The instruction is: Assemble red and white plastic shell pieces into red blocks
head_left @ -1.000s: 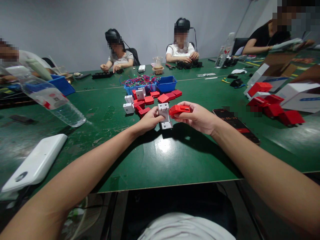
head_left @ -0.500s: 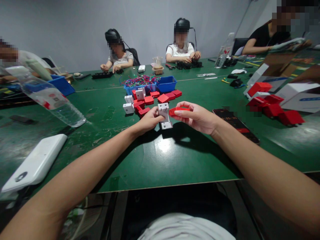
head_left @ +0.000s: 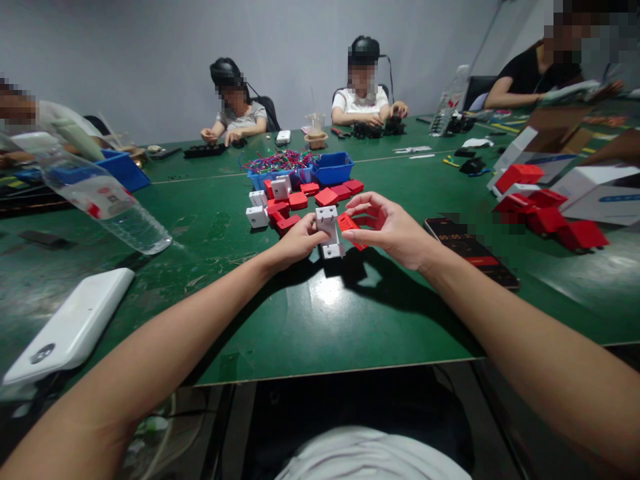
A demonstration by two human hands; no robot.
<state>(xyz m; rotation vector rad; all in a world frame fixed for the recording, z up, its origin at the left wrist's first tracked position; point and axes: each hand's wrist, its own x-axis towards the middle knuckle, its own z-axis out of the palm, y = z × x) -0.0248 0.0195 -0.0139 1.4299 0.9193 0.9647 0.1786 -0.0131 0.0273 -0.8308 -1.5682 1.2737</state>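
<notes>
My left hand (head_left: 296,243) grips a white plastic housing (head_left: 329,231) that stands upright on the green table (head_left: 350,313). My right hand (head_left: 393,230) holds a red plastic cover (head_left: 350,227) tilted on edge, right against the white housing's right side. Its fingers curl around the red cover. Just beyond my hands lies a heap of red covers (head_left: 320,197) and white housings (head_left: 259,208).
Blue bins (head_left: 334,168) with coloured wires stand behind the heap. A clear bottle (head_left: 95,193) lies at the left, a white device (head_left: 70,330) at the near left. A black phone (head_left: 470,250) and more red covers (head_left: 555,217) with white boxes are at the right. Other people sit around the table.
My right hand has turned the red cover from flat to tilted on edge and brought it against the white housing. My left hand has stayed in place.
</notes>
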